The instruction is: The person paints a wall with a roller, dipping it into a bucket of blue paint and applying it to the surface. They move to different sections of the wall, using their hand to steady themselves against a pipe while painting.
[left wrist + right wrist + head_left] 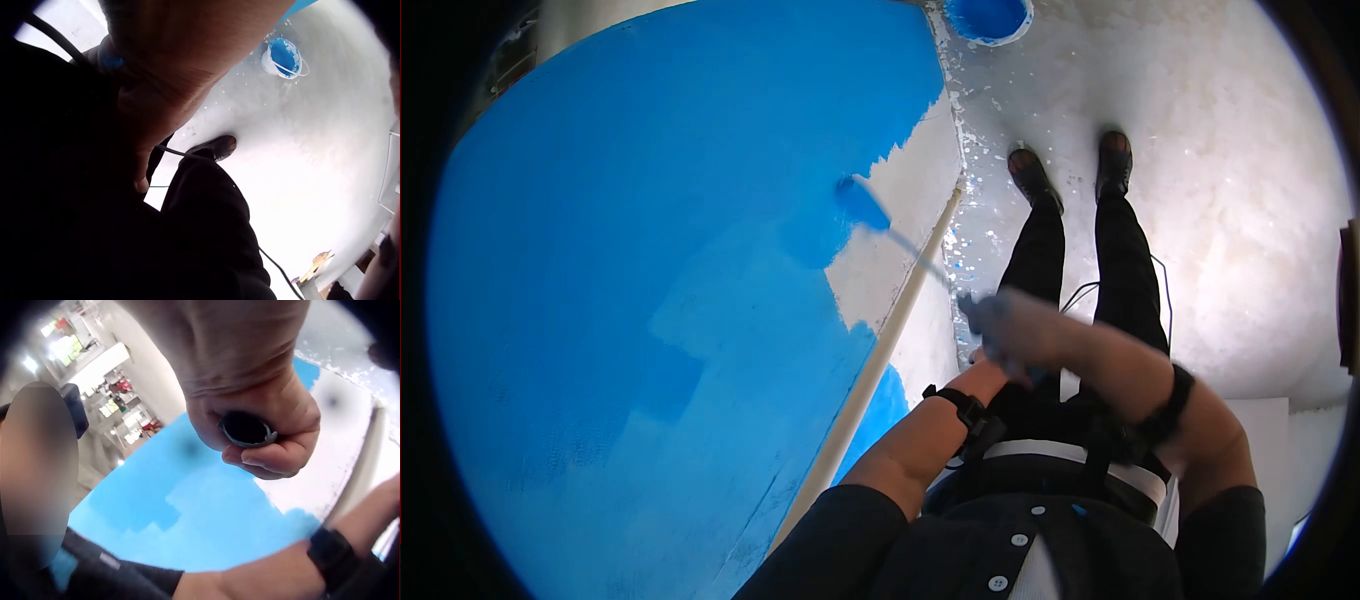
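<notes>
Paint roller [863, 205]: head coated blue, outline smeared by motion blur; a slim greyish rod [918, 258] ran back from it to the right grip [1012, 328]. The head was ahead and to the left of that grip, at the border between the blue coat and a pale bare patch [915, 165] of a broad surface [600, 250]. Contact there could not be judged.

Right grip: narrow, fingers curled around the handle [247, 428], whose round end showed dark within a greyish rim.

Left grip [159, 103]: near the right one, mostly hidden beneath it in the head view and deeply shaded in its own wrist view. Could not tell whether it held anything.

Surface, left of both grips: coat uneven, darker blue blocks over lighter blue, ragged edge against the bare patch. A cream pipe-like strip [870, 365] ran diagonally just left of the grips.

White bucket [270, 65], well ahead of the grips on the floor [1230, 250]: blue paint inside. Pale flecks spotted the floor between bucket and grips.
</notes>
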Motion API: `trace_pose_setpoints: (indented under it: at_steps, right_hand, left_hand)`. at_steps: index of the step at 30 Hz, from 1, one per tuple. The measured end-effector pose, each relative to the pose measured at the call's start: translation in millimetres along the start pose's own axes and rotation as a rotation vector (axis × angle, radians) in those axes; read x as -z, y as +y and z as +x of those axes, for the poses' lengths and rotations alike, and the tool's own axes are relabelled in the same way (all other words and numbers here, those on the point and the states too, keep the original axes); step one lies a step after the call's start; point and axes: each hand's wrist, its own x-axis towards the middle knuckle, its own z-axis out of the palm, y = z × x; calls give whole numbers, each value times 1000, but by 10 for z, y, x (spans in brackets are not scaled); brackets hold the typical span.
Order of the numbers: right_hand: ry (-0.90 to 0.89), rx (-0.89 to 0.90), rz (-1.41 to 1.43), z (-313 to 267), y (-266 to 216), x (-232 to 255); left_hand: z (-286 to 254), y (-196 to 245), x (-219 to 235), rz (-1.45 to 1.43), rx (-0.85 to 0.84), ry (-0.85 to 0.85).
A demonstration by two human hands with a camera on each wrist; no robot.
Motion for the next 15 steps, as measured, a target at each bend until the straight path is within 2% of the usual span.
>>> trace_pose_setpoints:
  at_steps: [1, 2, 4, 5, 6, 7, 10, 11, 13, 14, 15]
  right_hand:
    - [55, -103, 76, 188, -154, 153]
    - [107, -206, 154, 327, -271, 251]
    - [123, -206, 212, 386, -294, 232]
    - [143, -207, 265, 402, -296, 247]
    - [98, -191, 204, 317, -223, 201]
    - [15, -198, 192, 166, -143, 146]
    - [-148, -260, 174, -186, -128, 68]
    - [-162, -216, 133, -158, -113, 100]
    - [-25, -223, 62, 83, -174, 297]
    - [49, -222, 80, 224, -236, 428]
    - [68, -222, 183, 400, -260, 563]
  left_hand:
    - [14, -35, -4, 17, -25, 37]
    - [-142, 179, 420, -56, 200, -265]
    - [-129, 146, 428, -118, 220, -317]
    - [82, -23, 132, -115, 217, -322]
    - [428, -318, -442, -56, 52, -220]
    - [592, -461, -777, 2, -114, -120]
    - [508, -364, -605, -13, -81, -140]
    - [416, -304, -465, -21, -58, -149]
    - [211, -166, -141, -34, 0, -165]
    - [60, 25, 175, -75, 150, -225]
    - [-42, 138, 413, -83, 198, -294]
